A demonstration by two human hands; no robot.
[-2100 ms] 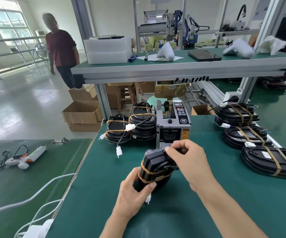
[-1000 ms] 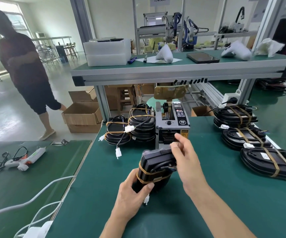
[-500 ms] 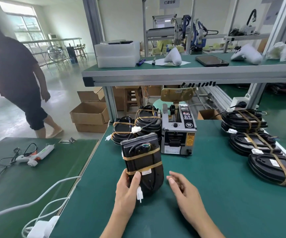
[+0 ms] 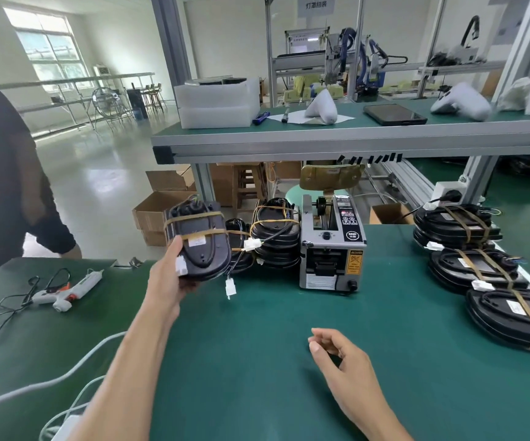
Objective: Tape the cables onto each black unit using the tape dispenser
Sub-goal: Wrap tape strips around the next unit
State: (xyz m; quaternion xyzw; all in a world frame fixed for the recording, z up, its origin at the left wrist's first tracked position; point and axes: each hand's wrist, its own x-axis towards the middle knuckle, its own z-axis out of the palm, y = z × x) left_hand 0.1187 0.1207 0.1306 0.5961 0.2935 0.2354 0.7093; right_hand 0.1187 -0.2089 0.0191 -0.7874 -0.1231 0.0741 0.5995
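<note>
Unit got its second tape band; left hand gripped it, carrying toward 11 o'clock stack. Right hand let go, fingers loosely curled, empty.

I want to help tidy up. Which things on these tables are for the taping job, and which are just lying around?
For the job:
- black unit, held in the left hand
- tape dispenser
- taped stack beside the dispenser
- units on the right

Just lying about:
- glue gun
- tablet
- white foam boxes
- cardboard boxes on the floor
</note>
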